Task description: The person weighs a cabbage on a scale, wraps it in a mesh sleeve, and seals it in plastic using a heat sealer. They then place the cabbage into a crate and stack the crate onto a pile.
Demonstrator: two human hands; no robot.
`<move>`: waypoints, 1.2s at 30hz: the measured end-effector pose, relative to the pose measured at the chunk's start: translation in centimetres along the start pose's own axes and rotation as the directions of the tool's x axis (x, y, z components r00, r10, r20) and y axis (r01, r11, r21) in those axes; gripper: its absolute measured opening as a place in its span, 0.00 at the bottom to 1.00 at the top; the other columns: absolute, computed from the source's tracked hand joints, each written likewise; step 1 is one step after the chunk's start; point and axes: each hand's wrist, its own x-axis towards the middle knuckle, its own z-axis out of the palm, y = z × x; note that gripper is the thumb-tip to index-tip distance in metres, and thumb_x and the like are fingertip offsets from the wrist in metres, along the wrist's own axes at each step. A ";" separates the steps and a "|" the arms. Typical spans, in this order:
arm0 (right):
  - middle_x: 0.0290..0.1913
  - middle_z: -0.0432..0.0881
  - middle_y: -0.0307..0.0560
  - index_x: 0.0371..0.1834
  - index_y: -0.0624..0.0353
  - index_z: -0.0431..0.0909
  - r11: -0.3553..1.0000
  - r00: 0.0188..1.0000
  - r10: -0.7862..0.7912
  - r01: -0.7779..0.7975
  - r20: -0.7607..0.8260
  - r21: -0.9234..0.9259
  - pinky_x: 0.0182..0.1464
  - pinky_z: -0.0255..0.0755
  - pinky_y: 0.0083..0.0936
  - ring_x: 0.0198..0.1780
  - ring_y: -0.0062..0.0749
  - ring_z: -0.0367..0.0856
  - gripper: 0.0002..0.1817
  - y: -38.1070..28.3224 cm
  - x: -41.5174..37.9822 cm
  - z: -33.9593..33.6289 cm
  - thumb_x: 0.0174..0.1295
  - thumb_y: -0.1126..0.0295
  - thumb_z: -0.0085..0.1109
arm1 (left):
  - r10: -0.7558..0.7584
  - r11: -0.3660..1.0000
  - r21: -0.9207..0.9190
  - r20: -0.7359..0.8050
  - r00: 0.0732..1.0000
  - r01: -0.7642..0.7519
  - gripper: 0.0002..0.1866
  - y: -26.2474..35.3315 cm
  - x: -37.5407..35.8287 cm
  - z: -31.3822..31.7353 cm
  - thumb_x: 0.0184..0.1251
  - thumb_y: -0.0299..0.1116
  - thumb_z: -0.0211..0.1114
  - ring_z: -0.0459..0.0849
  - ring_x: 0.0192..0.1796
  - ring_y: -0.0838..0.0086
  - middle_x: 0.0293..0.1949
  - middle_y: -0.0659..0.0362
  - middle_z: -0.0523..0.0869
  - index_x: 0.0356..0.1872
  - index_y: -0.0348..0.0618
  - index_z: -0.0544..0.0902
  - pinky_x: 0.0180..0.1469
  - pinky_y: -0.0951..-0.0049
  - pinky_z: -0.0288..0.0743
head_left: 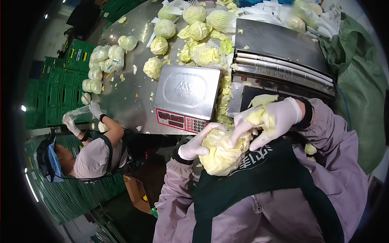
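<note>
A pale yellow-green cabbage point(224, 153) is held in front of my dark apron. My left hand point(200, 142), in a white glove, cups its left side with fingers wrapped over the top. On the cabbage's right upper side, the gloved fingers of my right hand point(279, 118) press against the leaves. A loose cabbage leaf point(262, 100) sticks out from my right hand, and more leaf lies along its fingers. Just beyond my hands is a digital scale point(187, 91) with a bare metal plate.
A wrapping machine point(283, 60) stands right of the scale, beside a green sack point(358, 89). Several net-wrapped cabbages point(165, 29) and loose leaves lie on the metal table point(135, 87). At left, a co-worker point(95, 156) handles clear film near bagged cabbages point(106, 58) and green crates point(67, 91).
</note>
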 end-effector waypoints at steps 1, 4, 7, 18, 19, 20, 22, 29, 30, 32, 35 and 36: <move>0.38 0.75 0.43 0.47 0.54 0.80 0.970 0.987 -0.155 0.144 -0.042 -0.196 0.42 0.70 0.29 0.38 0.34 0.76 0.11 0.4 -0.1 0.3 0.62 0.66 0.62 | -0.002 1.000 0.000 0.002 1.000 0.002 0.49 -0.1 0.0 0.2 0.47 0.54 0.74 0.69 0.65 0.65 0.61 0.50 0.70 0.65 0.38 0.59 0.68 0.65 0.60; 0.39 0.74 0.44 0.43 0.53 0.81 0.964 0.995 -0.062 0.040 -0.077 -0.263 0.44 0.70 0.32 0.42 0.39 0.76 0.09 -0.1 -1.2 0.1 0.62 0.65 0.62 | 0.001 0.984 -0.180 -0.045 0.999 -0.009 0.49 -0.9 -0.4 0.9 0.47 0.55 0.74 0.70 0.66 0.62 0.60 0.48 0.70 0.65 0.38 0.59 0.68 0.62 0.62; 0.39 0.76 0.44 0.42 0.55 0.80 0.964 0.998 0.021 -0.037 -0.063 -0.265 0.46 0.70 0.31 0.44 0.38 0.76 0.08 1.4 -3.3 -0.1 0.64 0.65 0.60 | 0.066 0.949 -0.303 -0.097 0.993 -0.092 0.50 -2.8 -1.2 1.0 0.46 0.55 0.74 0.70 0.66 0.59 0.60 0.47 0.70 0.65 0.39 0.58 0.68 0.59 0.64; 0.43 0.80 0.51 0.50 0.61 0.78 0.971 0.853 0.174 -0.231 -0.493 -0.056 0.48 0.73 0.30 0.45 0.38 0.80 0.21 4.4 -0.7 6.4 0.60 0.58 0.66 | 0.183 0.948 -0.192 -0.330 0.926 -0.255 0.51 -4.0 -3.3 2.1 0.44 0.59 0.74 0.71 0.64 0.63 0.60 0.51 0.71 0.64 0.39 0.60 0.66 0.62 0.65; 0.43 0.80 0.51 0.53 0.60 0.78 0.960 0.866 0.116 -0.223 -0.486 -0.168 0.47 0.73 0.31 0.46 0.39 0.80 0.24 4.6 -0.6 6.2 0.60 0.55 0.66 | 0.185 0.960 -0.148 -0.301 0.935 -0.237 0.50 -3.8 -3.5 1.9 0.46 0.60 0.72 0.71 0.63 0.63 0.60 0.51 0.71 0.64 0.39 0.60 0.66 0.63 0.65; 0.43 0.82 0.50 0.52 0.60 0.79 0.964 0.882 0.104 -0.204 -0.459 -0.173 0.48 0.73 0.29 0.46 0.36 0.81 0.25 4.2 -0.5 6.3 0.60 0.52 0.65 | 0.138 0.986 -0.055 -0.263 0.955 -0.158 0.50 -4.2 -4.0 0.7 0.48 0.60 0.71 0.71 0.64 0.63 0.60 0.51 0.71 0.64 0.38 0.60 0.67 0.63 0.64; 0.44 0.83 0.48 0.52 0.59 0.80 0.972 0.894 0.160 -0.216 -0.418 -0.090 0.50 0.73 0.28 0.47 0.34 0.81 0.26 3.6 -0.3 6.2 0.61 0.48 0.62 | 0.145 0.989 0.066 -0.242 0.959 -0.133 0.48 -3.4 -3.8 0.0 0.51 0.60 0.69 0.69 0.66 0.63 0.61 0.50 0.70 0.65 0.37 0.60 0.68 0.63 0.63; 0.46 0.82 0.49 0.55 0.59 0.77 0.988 0.922 0.147 -0.156 -0.358 0.004 0.54 0.71 0.27 0.52 0.35 0.79 0.26 4.8 0.3 6.4 0.65 0.49 0.57 | 0.007 0.949 0.305 -0.290 0.957 0.086 0.28 0.0 -4.3 0.4 0.66 0.46 0.60 0.69 0.63 0.70 0.58 0.56 0.72 0.59 0.37 0.66 0.67 0.67 0.60; 0.45 0.83 0.50 0.54 0.58 0.78 0.973 0.913 0.116 -0.183 -0.391 -0.138 0.53 0.72 0.28 0.50 0.37 0.80 0.24 5.2 0.4 6.8 0.66 0.51 0.56 | 0.006 0.960 0.268 -0.309 0.951 0.081 0.24 -0.4 -4.3 -0.3 0.69 0.44 0.58 0.70 0.60 0.72 0.55 0.57 0.72 0.57 0.38 0.67 0.65 0.68 0.62; 0.41 0.82 0.52 0.51 0.58 0.78 0.948 0.895 0.112 -0.226 -0.431 -0.223 0.49 0.73 0.31 0.46 0.42 0.81 0.21 6.2 0.5 7.3 0.66 0.53 0.54 | 0.025 0.979 0.197 -0.332 0.943 0.043 0.19 -0.7 -3.4 -0.4 0.72 0.42 0.54 0.72 0.55 0.75 0.51 0.58 0.73 0.55 0.39 0.68 0.61 0.71 0.65; 0.33 0.80 0.57 0.37 0.59 0.76 0.946 0.870 0.112 -0.241 -0.480 -0.216 0.40 0.71 0.41 0.35 0.52 0.78 0.14 7.2 0.9 7.9 0.63 0.58 0.50 | 0.017 1.000 0.015 -0.331 0.944 -0.013 0.18 -0.8 -1.9 0.8 0.73 0.42 0.52 0.73 0.54 0.76 0.49 0.58 0.75 0.54 0.39 0.68 0.59 0.73 0.66; 0.31 0.79 0.58 0.36 0.59 0.76 0.940 0.866 0.139 -0.268 -0.480 -0.213 0.39 0.71 0.42 0.35 0.53 0.78 0.13 7.2 0.7 8.1 0.62 0.60 0.50 | 0.030 1.000 0.015 -0.321 0.947 -0.026 0.19 -0.4 -1.6 1.5 0.72 0.42 0.52 0.74 0.53 0.75 0.49 0.57 0.75 0.54 0.38 0.68 0.59 0.73 0.67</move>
